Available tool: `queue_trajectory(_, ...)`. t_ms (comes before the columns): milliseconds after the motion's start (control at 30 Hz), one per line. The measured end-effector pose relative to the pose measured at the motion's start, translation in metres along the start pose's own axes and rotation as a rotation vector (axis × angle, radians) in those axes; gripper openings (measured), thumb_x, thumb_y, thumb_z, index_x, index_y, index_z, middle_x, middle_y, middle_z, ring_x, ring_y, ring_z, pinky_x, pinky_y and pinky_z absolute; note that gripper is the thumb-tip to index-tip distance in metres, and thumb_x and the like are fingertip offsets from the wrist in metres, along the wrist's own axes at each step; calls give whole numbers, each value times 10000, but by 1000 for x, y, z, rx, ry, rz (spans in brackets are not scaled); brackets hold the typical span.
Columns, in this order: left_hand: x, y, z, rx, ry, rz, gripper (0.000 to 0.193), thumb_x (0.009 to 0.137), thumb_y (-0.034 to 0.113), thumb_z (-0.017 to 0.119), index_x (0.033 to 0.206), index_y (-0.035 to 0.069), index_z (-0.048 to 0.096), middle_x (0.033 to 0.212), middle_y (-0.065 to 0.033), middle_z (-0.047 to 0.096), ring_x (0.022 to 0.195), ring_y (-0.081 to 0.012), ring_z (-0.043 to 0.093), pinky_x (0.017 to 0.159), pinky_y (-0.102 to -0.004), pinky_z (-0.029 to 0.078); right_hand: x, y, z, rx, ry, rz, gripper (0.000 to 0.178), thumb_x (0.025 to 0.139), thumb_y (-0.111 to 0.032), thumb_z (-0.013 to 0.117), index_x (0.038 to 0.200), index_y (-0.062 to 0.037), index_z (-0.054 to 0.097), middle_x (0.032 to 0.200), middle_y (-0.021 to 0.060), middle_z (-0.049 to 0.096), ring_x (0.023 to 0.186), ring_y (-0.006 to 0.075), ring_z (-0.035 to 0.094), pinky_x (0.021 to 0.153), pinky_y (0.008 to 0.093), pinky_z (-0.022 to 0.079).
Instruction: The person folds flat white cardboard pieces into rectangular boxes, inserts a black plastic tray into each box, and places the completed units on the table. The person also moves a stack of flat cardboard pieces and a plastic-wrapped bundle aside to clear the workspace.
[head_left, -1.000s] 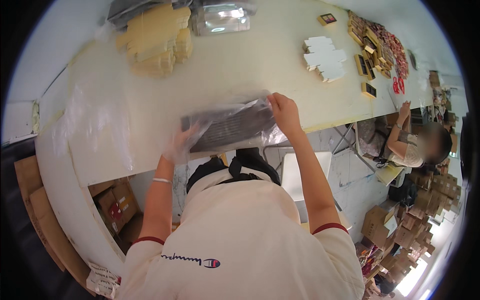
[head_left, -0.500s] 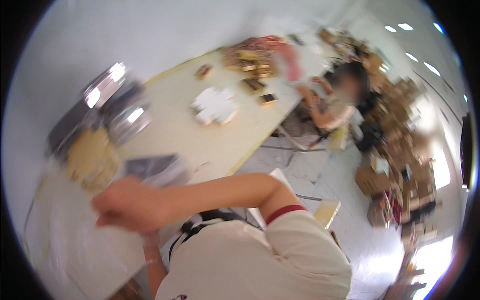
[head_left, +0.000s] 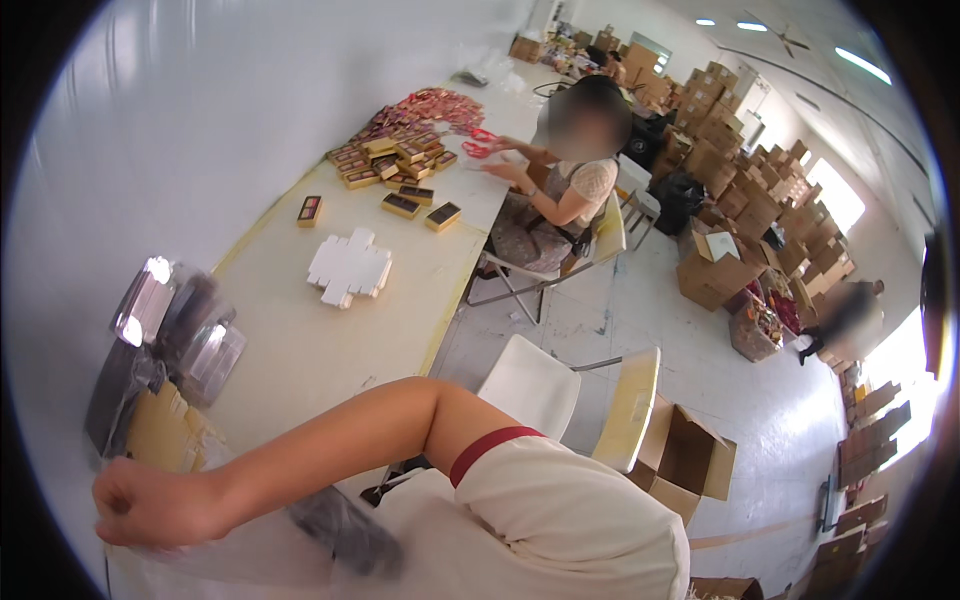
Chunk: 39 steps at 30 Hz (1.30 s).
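Note:
My right hand (head_left: 158, 505) is at the lower left, its forearm crossing in front of my body. Its fingers are curled closed, apparently on a sheer clear plastic bag (head_left: 250, 562) that spreads below it; the exact grip is hidden. A dark grey plastic-wrapped bundle (head_left: 350, 535) lies close to my body, blurred, beneath my forearm. My left hand is out of sight. Just beyond the right hand are a yellowish stack of card pieces (head_left: 165, 428) in loose film and clear plastic trays (head_left: 205, 350). Farther along the table (head_left: 300, 370) lies a stack of white die-cut card blanks (head_left: 348, 268).
Gold-edged small boxes (head_left: 400, 155) and a reddish packet pile (head_left: 430, 110) lie at the table's far end. A seated person (head_left: 575, 185) there handles something red. White folding chairs (head_left: 530, 385), an open carton (head_left: 690, 455) and stacked cartons (head_left: 715, 110) stand to the right.
My view has swung, bringing more of the room into sight. The right hand has moved down and left. The grey bundle is now nearer my body, and my left arm has left view.

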<state>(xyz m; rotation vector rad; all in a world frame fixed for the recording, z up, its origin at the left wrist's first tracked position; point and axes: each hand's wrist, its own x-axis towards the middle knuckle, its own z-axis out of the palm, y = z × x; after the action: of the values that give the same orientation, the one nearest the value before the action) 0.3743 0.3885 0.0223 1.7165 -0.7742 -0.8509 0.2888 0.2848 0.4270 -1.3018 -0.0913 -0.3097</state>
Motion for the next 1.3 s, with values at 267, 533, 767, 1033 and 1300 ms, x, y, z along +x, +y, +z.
queue_trajectory(267,-41,-18,-25,-457,-1,-160,501,926,294,510,1358,59,412,1178,-123,516,1065,-248,543,954,-419,459,22,-10,32,271,-34,-38,280,926,-182,541,691,-51,465,546,27,494,447,85,437,401,243,347)
queue_trajectory(533,-105,-35,-29,-1113,38,-201,522,927,332,498,1364,65,402,1177,-131,513,1065,-259,543,960,-440,456,106,-45,54,222,-242,-289,198,890,-194,579,775,-35,549,687,74,513,572,151,456,534,295,411)
queue_trajectory(767,-137,-46,-6,-1457,29,-95,541,928,365,489,1370,70,393,1176,-138,511,1064,-269,543,965,-458,454,246,-106,-3,117,124,-495,196,953,-208,526,802,-83,522,690,20,428,626,135,403,589,301,407)
queue_trajectory(1033,-201,-61,-3,-1714,180,122,530,936,359,484,1377,82,383,1153,-132,510,1049,-266,543,973,-479,446,305,-93,-127,298,241,-441,494,997,-332,302,1265,51,464,1196,196,574,1086,325,557,949,396,449)
queue_trajectory(1300,-230,-106,25,-1191,633,148,511,956,395,432,1376,107,385,1203,-118,536,1024,-280,582,934,-493,459,374,185,97,-59,-235,-120,365,874,-233,593,1190,-51,580,993,75,623,866,192,576,738,346,483)
